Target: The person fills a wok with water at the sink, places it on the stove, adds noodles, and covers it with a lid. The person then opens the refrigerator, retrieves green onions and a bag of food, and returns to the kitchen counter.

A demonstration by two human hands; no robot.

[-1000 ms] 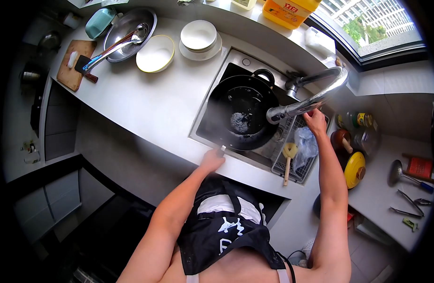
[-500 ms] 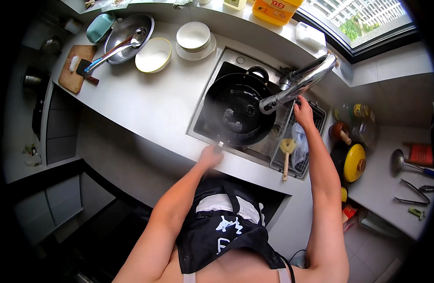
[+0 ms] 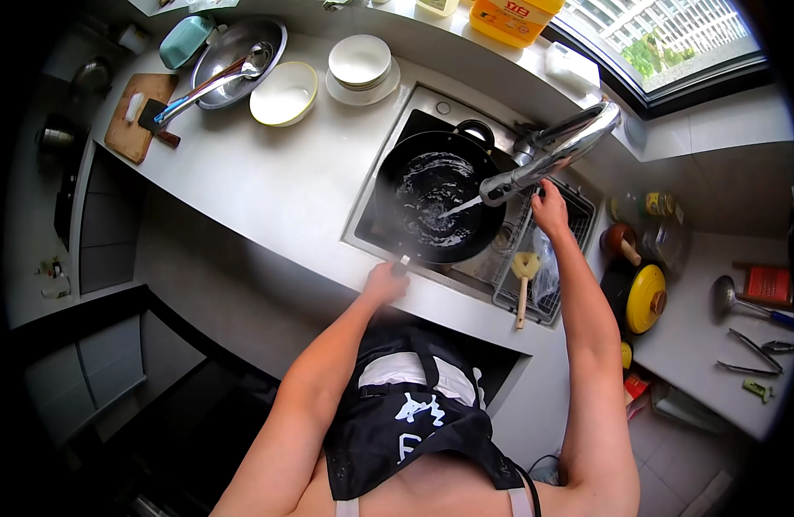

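A black wok (image 3: 431, 194) sits in the sink (image 3: 362, 226), with water swirling in it. My left hand (image 3: 386, 283) is closed around the wok's handle (image 3: 400, 266) at the counter's front edge. Water streams from the chrome faucet (image 3: 548, 164) into the wok. Just behind the spout, my right hand (image 3: 550, 209) is closed at the faucet's handle, which is mostly hidden by the fingers and spout. Below that hand are a wire drying basket (image 3: 507, 299), a clear plastic bag (image 3: 545, 258) and a pale-headed scrub brush (image 3: 525, 265).
Left along the counter stand stacked white bowls (image 3: 360, 59), a yellow-rimmed bowl (image 3: 283, 95), a steel basin (image 3: 220, 82) holding utensils and a cutting board (image 3: 138, 121). To the right are a yellow-lidded pot (image 3: 645, 297), a ladle (image 3: 725, 295) and tongs (image 3: 750, 353).
Water now runs from the faucet into the wok, where the surface has turned from a shallow puddle to swirling ripples. My right hand has shifted slightly left; my left hand stays on the handle.
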